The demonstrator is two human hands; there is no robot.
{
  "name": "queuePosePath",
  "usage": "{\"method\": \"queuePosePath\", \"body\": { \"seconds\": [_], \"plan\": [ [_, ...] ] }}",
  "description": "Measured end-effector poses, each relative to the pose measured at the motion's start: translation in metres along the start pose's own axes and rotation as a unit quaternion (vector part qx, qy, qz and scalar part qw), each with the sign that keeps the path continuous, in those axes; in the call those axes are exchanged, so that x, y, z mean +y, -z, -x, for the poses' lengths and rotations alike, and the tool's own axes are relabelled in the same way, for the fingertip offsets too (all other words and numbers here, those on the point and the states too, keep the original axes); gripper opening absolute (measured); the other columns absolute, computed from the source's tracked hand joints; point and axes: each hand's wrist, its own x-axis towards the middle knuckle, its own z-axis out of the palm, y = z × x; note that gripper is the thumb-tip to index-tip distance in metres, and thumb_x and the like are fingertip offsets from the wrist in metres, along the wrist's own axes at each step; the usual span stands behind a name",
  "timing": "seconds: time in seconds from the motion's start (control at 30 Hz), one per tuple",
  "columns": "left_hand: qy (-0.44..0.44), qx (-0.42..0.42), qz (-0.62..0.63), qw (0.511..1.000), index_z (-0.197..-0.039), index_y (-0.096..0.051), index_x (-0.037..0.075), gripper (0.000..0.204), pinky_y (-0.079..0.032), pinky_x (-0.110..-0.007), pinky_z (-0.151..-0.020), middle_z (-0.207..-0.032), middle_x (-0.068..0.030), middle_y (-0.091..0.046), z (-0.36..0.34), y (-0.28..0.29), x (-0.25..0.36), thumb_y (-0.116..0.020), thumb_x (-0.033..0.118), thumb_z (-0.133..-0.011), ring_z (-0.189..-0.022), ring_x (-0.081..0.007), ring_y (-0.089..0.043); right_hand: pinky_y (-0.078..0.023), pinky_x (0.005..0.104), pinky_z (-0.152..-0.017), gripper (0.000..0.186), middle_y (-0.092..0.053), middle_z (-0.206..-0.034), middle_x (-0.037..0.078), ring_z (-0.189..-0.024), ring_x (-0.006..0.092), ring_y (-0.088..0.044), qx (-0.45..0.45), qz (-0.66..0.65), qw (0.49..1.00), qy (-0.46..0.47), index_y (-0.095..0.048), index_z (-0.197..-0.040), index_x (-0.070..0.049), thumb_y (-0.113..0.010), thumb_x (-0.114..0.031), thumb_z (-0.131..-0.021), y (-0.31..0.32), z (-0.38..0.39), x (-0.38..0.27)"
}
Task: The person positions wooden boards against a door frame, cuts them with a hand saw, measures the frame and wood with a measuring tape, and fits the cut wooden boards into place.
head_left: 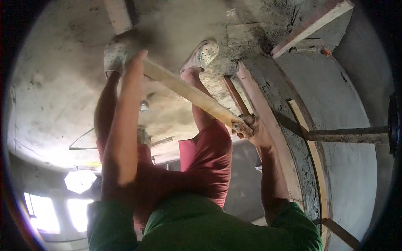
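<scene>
A long, narrow wooden board slants across the middle of the view, its far end at the upper left and its near end at the lower right. Around the near end, my right hand is closed, fingers curled against the wood. My left hand is at the far end, in front of my shoe; its grip is partly hidden, but it appears closed on the board's edge. My legs, in red shorts, show beneath the board, and so do my light perforated clogs.
On the right rises a curved, rough cement structure with wooden strips along it. A beam juts out at the upper right, and a post projects from the right edge. Dusty concrete floor spreads left, towards bright windows.
</scene>
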Motion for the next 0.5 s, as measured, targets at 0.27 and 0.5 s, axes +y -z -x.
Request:
{"method": "queuePosePath", "body": {
  "seconds": [0.27, 0.5],
  "plan": [
    [0.091, -0.284, -0.002, 0.954, -0.097, -0.066, 0.005, 0.025, -0.053, -0.041, -0.077, -0.092, -0.0126, -0.068, 0.017, 0.018, 0.042, -0.066, 0.029, -0.093, -0.085, -0.0254, -0.066, -0.044, 0.0259, -0.051, 0.026, -0.067, -0.072, 0.005, -0.058, 0.0101, -0.058, -0.105, -0.225, 0.966, -0.065, -0.069, -0.093, -0.002, -0.067, -0.029, -0.095, 0.019, 0.008, 0.058],
    [0.097, -0.366, 0.278, 0.883, -0.106, -0.064, 0.01, 0.038, -0.046, -0.035, -0.092, -0.111, -0.0085, -0.063, -0.012, 0.019, -0.019, -0.072, 0.043, -0.087, -0.107, -0.0175, -0.058, -0.05, 0.0257, -0.055, 0.037, -0.071, -0.081, 0.011, -0.065, 0.0154, -0.065, -0.086, -0.315, 0.945, -0.023, -0.064, -0.109, 0.001, -0.069, -0.031, -0.092, -0.02, 0.001, 0.066]
  ]
}}
